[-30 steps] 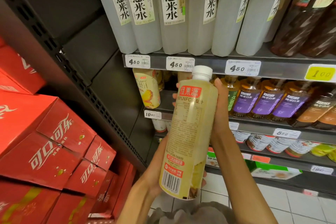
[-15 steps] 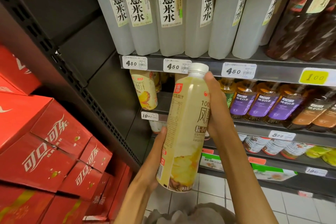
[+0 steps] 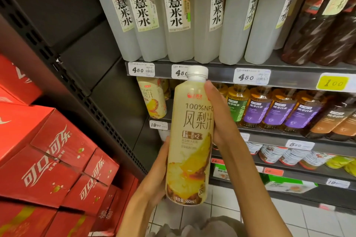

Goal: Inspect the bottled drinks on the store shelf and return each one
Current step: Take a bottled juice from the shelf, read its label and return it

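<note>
A tall pale-yellow pineapple juice bottle (image 3: 189, 140) with a white cap is held upright in front of the shelves, its front label with the pineapple picture facing me. My left hand (image 3: 156, 175) grips its lower left side from behind. My right hand (image 3: 217, 117) wraps the upper right side, fingers behind the bottle. A matching juice bottle (image 3: 153, 98) stands on the middle shelf (image 3: 159, 121) just behind, above a 19.90 price tag.
Cloudy white bottles (image 3: 173, 23) fill the upper shelf, dark tea bottles (image 3: 317, 31) at its right. Purple, green and orange labelled tea bottles (image 3: 273, 109) line the middle shelf. Red cola cartons (image 3: 48, 159) are stacked at left. Tiled floor lies below.
The bottle has been turned in my hands from its back label with barcode to its front label. Both hands kept their hold, and the view came slightly closer.
</note>
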